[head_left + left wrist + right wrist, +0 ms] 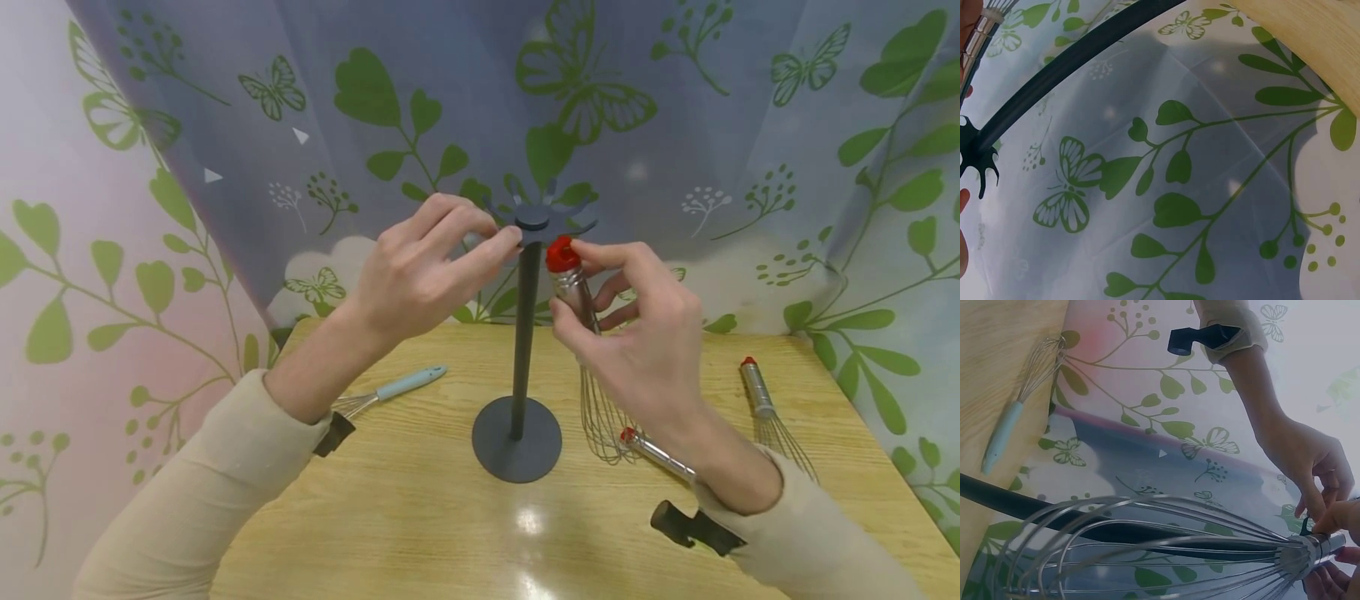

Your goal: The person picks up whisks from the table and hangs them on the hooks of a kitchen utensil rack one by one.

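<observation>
My right hand (648, 325) pinches the metal handle of a whisk (573, 283) with a red end cap. The whisk's wires (1147, 550) hang downward beside the post of a dark stand (527, 333). At the top of that stand is a ring of hooks (532, 218), also seen as a hooked crown (975, 150) in the left wrist view. My left hand (431, 267) is raised at the left of the hooks, fingers bent and fingertips at or very near them. Whether it grips a hook cannot be made out.
A whisk with a light blue handle (411, 382) lies left of the stand's round base (516, 450). Two more red-capped whisks lie on the wooden table (420, 517) to the right: one whisk (660, 454) under my right forearm, another whisk (759, 392) farther right. A patterned curtain (450, 83) hangs behind.
</observation>
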Demonstrator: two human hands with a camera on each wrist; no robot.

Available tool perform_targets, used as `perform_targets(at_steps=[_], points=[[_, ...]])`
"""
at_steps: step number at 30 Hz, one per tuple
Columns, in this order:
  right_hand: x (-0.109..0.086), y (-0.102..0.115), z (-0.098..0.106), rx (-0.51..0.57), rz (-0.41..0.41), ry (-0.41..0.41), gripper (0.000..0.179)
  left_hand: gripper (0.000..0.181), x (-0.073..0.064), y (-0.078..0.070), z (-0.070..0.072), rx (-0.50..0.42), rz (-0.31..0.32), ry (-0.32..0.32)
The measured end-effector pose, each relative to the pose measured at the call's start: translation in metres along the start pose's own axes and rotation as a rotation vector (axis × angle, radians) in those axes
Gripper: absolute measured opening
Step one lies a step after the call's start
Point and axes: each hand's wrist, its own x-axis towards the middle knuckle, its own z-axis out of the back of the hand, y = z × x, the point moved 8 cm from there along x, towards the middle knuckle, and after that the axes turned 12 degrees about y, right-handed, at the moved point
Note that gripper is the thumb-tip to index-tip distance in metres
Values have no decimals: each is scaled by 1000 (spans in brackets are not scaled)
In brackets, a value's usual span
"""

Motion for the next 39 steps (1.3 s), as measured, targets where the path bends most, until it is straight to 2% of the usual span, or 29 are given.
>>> perform_targets(at_steps=[25,39], points=[[-7,-14,-13,131,-31,-45,46,14,1,-1,-1,-21,-2,-1],[-10,-19,-20,170,-9,-45,49,13,2,-2,0,-14,-4,-8]])
